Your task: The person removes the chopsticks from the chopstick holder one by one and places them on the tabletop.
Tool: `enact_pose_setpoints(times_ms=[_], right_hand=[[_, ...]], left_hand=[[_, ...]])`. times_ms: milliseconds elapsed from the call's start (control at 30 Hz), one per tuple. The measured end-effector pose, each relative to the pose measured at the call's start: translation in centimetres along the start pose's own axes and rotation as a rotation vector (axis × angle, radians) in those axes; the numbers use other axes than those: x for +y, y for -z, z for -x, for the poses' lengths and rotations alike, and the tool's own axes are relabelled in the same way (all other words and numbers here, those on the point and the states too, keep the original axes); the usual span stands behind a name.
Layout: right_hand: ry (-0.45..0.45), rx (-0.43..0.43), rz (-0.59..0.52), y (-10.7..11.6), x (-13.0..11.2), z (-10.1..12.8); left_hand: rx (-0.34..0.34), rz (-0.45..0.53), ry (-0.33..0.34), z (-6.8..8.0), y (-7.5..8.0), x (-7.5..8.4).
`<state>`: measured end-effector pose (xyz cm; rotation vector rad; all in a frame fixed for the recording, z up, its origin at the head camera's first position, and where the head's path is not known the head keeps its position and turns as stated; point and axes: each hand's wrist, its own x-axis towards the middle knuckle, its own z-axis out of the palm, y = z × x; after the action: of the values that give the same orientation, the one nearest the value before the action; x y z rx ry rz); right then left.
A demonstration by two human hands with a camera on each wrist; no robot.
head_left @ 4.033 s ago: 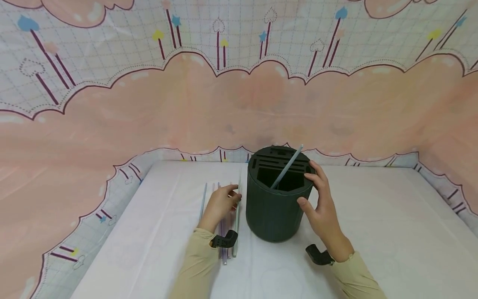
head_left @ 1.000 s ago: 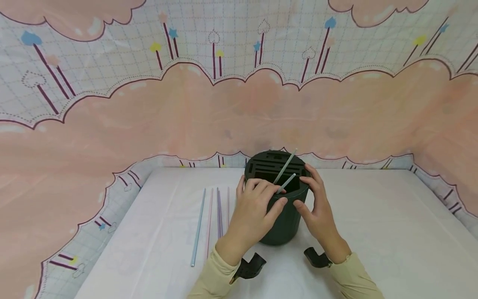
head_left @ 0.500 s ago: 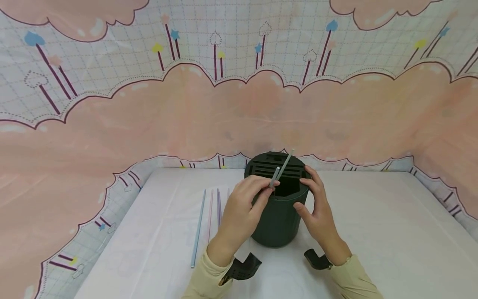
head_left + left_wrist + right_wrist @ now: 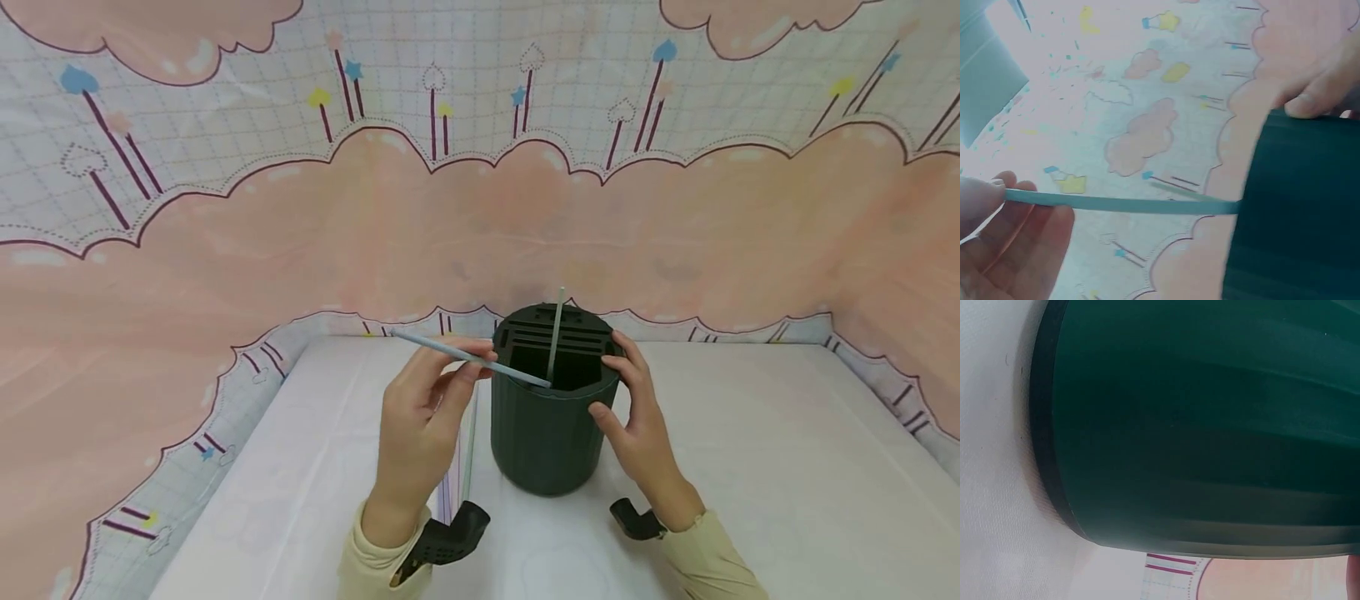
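Note:
A round dark green desk organizer (image 4: 551, 442) stands upright on the white table, with slots at the back of its top and a wide opening at the front. My left hand (image 4: 420, 433) pinches a pale blue straw (image 4: 442, 346) between thumb and fingertips. The straw lies nearly level, its right end at the opening; the left wrist view shows the straw (image 4: 1135, 204) reaching the organizer's rim. A light green straw (image 4: 556, 333) stands in the opening. My right hand (image 4: 648, 433) grips the organizer's right side, thumb in front and fingers at the rim.
Several more straws, among them a purple straw (image 4: 447, 492) and a green straw (image 4: 471, 442), lie on the white tabletop (image 4: 262, 500), partly hidden behind my left hand. A patterned cloth backdrop (image 4: 450, 233) rises behind the table.
My left hand reached to the lying straws, then to the organizer's opening. Since then it has drawn left, tipping the blue straw nearly level. The standing straw has become more upright. My right hand stays.

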<state>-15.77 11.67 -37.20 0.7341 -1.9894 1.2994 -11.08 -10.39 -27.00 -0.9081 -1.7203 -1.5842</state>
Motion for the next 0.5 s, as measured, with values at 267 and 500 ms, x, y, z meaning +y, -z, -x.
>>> enact_pose_setpoints(times_ms=[267,500], right_hand=[[-0.002,0.009,-0.006,-0.1,0.0,-0.1],[-0.01,0.001,-0.004,-0.2,0.0,0.0]], left_hand=[[0.167,0.116,-0.053,0.1,2.2,-0.4],[0.248,0.066,-0.011,-0.1,3.4,-0.4]])
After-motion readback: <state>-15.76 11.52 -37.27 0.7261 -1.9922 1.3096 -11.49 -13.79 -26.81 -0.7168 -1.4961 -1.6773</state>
